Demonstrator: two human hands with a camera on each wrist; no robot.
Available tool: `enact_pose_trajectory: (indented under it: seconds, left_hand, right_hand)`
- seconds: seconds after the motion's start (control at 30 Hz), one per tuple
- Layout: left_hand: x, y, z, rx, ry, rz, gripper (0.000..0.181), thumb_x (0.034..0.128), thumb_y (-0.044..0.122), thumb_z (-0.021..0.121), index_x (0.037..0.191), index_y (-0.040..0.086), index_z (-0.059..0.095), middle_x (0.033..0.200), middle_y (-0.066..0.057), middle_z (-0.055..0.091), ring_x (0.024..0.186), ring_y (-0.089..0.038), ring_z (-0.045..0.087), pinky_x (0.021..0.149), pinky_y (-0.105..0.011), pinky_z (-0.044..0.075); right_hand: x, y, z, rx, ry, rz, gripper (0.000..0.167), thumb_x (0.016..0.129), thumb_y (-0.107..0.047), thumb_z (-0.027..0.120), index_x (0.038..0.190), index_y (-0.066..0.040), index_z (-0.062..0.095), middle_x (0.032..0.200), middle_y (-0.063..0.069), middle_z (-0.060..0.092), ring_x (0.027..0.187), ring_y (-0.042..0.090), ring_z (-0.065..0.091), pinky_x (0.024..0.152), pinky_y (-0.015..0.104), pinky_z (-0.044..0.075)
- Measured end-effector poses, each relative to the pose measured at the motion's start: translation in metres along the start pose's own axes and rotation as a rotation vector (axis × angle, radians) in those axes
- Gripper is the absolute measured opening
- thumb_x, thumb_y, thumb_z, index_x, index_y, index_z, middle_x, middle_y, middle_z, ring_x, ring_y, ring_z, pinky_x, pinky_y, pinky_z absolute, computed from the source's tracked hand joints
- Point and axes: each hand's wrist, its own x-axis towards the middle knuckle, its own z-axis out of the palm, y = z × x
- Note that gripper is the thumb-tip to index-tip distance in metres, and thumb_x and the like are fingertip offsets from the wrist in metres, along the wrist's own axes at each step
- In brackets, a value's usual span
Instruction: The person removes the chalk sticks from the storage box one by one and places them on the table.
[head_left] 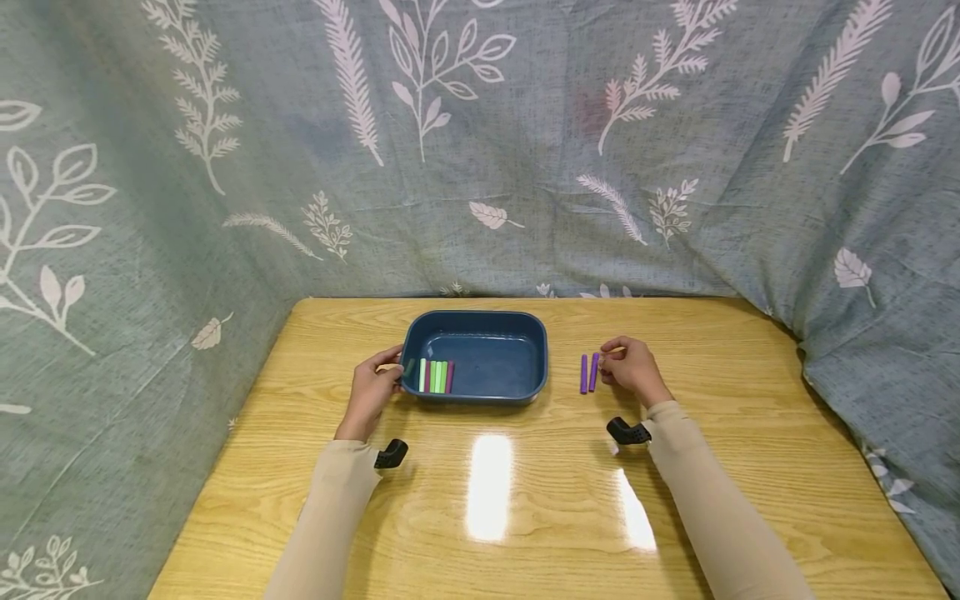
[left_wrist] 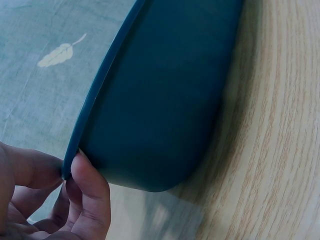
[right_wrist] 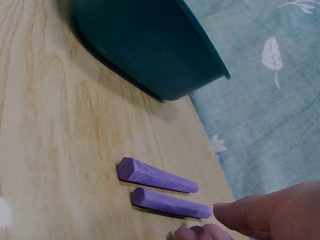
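Observation:
A dark blue plastic basin stands on the table, with several green, pale and maroon chalk sticks lined up at its left end. My left hand pinches the basin's left rim between thumb and fingers; the left wrist view shows this grip on the rim. To the right of the basin, two purple chalk sticks lie side by side: a left one and a right one. My right hand is beside the right stick, a fingertip at its end. Neither purple stick is lifted.
The wooden table reaches back to a grey-blue leaf-patterned cloth that hangs behind and at both sides. A black wrist camera sits on the left sleeve, and another black camera on the right. Bright reflections lie on the tabletop.

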Motion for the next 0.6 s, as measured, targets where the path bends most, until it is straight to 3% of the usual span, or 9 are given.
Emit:
enact_pose_trajectory:
  seconds: [0.13, 0.3, 0.43, 0.6]
  left_hand:
    - [0.000, 0.001, 0.001, -0.001, 0.000, 0.005, 0.045, 0.1059, -0.004, 0.051, 0.151, -0.003, 0.055, 0.134, -0.027, 0.051, 0.073, -0.009, 0.055, 0.062, -0.023, 0.055]
    - [-0.001, 0.001, 0.001, 0.004, 0.009, 0.014, 0.044, 0.1054, -0.005, 0.051, 0.149, -0.004, 0.057, 0.132, -0.028, 0.051, 0.073, -0.008, 0.055, 0.062, -0.021, 0.055]
    - [-0.002, 0.001, 0.001, 0.006, 0.007, 0.013, 0.045, 0.1050, -0.005, 0.052, 0.150, -0.005, 0.055, 0.133, -0.028, 0.051, 0.074, -0.009, 0.055, 0.062, -0.022, 0.055]
    - [-0.002, 0.000, 0.002, 0.005, 0.000, 0.003, 0.046, 0.1053, -0.005, 0.052, 0.151, -0.005, 0.054, 0.133, -0.027, 0.050, 0.075, -0.010, 0.055, 0.062, -0.024, 0.056]
  right_hand:
    - [-0.001, -0.007, -0.001, -0.022, 0.021, -0.038, 0.030, 0.105, 0.002, 0.056, 0.134, 0.011, 0.058, 0.111, 0.021, 0.063, 0.084, 0.022, 0.069, 0.072, 0.030, 0.062]
    - [-0.004, -0.028, 0.004, -0.011, -0.004, -0.093, 0.036, 0.105, 0.000, 0.056, 0.139, 0.011, 0.056, 0.121, 0.025, 0.060, 0.103, 0.040, 0.070, 0.088, 0.043, 0.064]
    - [-0.007, -0.051, 0.015, 0.032, -0.033, -0.132, 0.035, 0.106, 0.000, 0.059, 0.139, 0.010, 0.056, 0.123, 0.026, 0.059, 0.112, 0.046, 0.066, 0.096, 0.051, 0.061]
    - [-0.010, -0.076, 0.036, 0.084, -0.071, -0.160, 0.032, 0.104, 0.004, 0.059, 0.135, 0.009, 0.059, 0.117, 0.024, 0.060, 0.114, 0.047, 0.065, 0.097, 0.054, 0.059]
